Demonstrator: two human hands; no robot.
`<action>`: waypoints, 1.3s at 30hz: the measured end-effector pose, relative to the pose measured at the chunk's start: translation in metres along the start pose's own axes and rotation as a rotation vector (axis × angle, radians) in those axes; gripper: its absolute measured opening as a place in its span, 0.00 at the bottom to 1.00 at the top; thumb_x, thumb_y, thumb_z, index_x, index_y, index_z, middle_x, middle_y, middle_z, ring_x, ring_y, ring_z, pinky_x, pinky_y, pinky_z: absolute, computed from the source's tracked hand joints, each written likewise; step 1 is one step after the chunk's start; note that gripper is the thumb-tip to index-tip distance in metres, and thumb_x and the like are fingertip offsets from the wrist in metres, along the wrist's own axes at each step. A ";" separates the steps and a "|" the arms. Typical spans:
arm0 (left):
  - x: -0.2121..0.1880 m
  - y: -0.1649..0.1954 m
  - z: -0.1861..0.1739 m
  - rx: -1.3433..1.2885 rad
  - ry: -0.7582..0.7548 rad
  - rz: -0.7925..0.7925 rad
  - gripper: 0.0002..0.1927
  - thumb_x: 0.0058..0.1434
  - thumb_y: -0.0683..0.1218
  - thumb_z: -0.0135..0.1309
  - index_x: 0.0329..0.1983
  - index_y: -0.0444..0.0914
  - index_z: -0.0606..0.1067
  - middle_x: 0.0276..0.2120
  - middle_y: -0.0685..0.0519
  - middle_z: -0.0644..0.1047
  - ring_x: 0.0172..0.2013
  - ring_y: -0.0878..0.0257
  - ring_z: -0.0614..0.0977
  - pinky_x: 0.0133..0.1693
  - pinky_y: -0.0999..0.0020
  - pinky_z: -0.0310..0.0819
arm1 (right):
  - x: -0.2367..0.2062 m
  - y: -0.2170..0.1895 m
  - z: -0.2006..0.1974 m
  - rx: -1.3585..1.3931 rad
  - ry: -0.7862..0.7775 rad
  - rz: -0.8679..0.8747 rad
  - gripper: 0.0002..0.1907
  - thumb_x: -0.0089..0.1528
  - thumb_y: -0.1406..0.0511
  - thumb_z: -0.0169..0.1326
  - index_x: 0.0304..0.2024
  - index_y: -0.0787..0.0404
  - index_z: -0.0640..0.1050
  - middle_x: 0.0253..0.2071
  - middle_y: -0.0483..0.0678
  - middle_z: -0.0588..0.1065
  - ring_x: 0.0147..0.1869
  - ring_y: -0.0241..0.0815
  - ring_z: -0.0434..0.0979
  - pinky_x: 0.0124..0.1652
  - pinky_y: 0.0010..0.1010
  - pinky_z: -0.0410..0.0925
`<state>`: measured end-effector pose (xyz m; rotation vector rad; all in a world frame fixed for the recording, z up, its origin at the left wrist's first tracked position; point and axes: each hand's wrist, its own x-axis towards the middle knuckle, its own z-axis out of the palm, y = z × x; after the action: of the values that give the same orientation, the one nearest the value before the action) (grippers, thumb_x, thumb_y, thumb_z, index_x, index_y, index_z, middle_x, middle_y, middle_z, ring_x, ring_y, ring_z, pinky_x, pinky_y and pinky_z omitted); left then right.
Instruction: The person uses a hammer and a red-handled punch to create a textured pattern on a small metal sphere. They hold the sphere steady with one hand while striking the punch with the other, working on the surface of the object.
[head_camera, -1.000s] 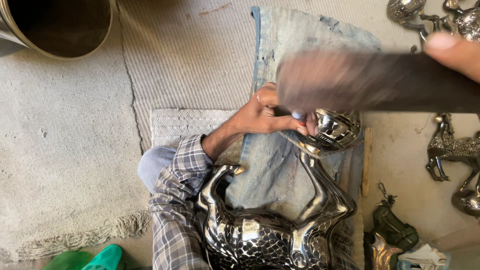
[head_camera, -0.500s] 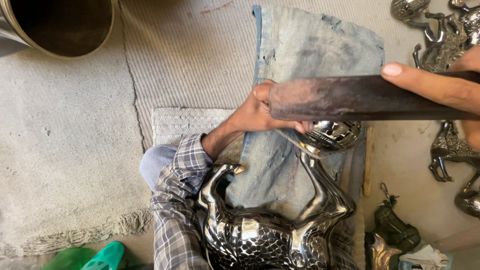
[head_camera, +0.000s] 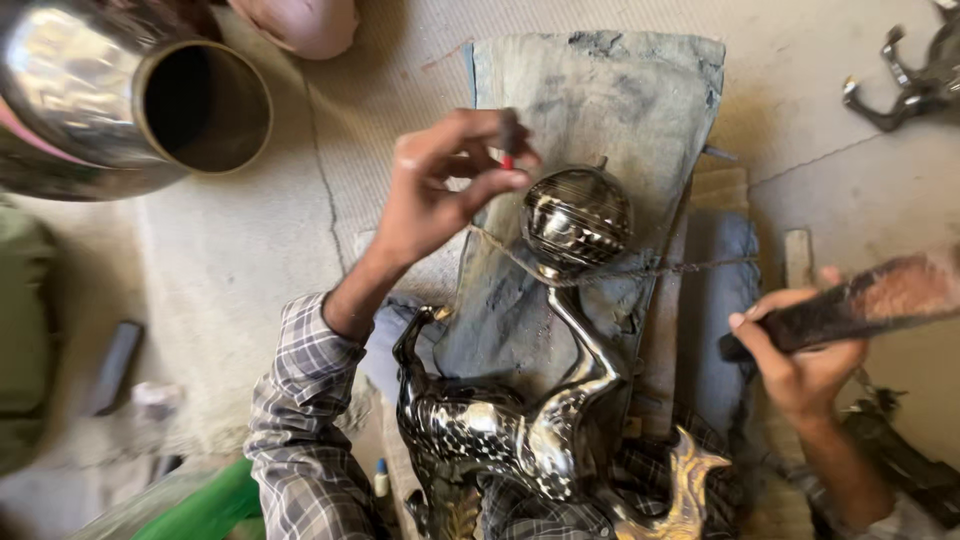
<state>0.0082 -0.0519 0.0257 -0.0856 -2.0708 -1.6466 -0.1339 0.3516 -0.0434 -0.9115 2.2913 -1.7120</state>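
- Two hands are seen from the head camera, both busy.
- Left hand is raised, fingers pinched shut on a small dark punch with a red bit showing.
- Just right of and below those fingertips, the metal ball of a shiny animal figure is laid on a grey cloth.
- Right hand is wrapped tight round a dark hammer handle, kept well off to the right of the ball.
- Up left of the left hand, a big metal vase is lying, mouth open.
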 end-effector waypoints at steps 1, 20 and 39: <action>0.009 0.009 0.008 0.043 -0.061 -0.030 0.16 0.67 0.33 0.59 0.56 0.34 0.73 0.51 0.44 0.79 0.50 0.57 0.87 0.46 0.67 0.86 | -0.010 0.006 0.014 0.027 0.022 -0.011 0.14 0.61 0.73 0.66 0.40 0.67 0.72 0.36 0.43 0.76 0.39 0.30 0.75 0.73 0.27 0.58; 0.041 0.007 0.100 0.963 -0.497 -0.068 0.35 0.59 0.32 0.58 0.67 0.49 0.65 0.38 0.52 0.85 0.33 0.59 0.87 0.21 0.63 0.77 | -0.046 0.054 0.029 0.286 -0.097 0.251 0.21 0.64 0.74 0.64 0.52 0.72 0.67 0.32 0.51 0.77 0.35 0.37 0.80 0.40 0.27 0.74; 0.037 0.010 0.101 1.181 -0.628 -0.103 0.42 0.56 0.33 0.57 0.73 0.50 0.61 0.26 0.52 0.83 0.21 0.63 0.82 0.19 0.64 0.72 | -0.012 0.066 0.022 0.447 -0.130 0.170 0.48 0.71 0.73 0.60 0.80 0.62 0.42 0.44 0.55 0.72 0.36 0.43 0.81 0.37 0.32 0.79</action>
<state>-0.0549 0.0359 0.0340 -0.0960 -3.2158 -0.1928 -0.1395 0.3506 -0.1134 -0.6890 1.7407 -1.9100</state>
